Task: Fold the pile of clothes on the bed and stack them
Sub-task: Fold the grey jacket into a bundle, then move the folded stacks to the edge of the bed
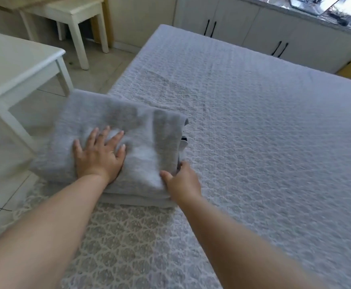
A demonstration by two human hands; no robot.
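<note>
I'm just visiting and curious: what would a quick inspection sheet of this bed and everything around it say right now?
Surface: bed with a pale quilted cover, mostly bare.
Job's things: stack of folded clothes at the bed's left edge, a grey fuzzy piece on top, darker and white pieces peeking out at its right side.
Clutter: nothing seen on the bed apart from the stack.
Grippers: left hand pressed flat on the top piece, fingers spread; right hand at the stack's right edge, thumb on the fabric, grip unclear.
Cables: nothing seen.
Surroundings: white table and white stool to the left, cabinets with dark handles behind, tiled floor.
</note>
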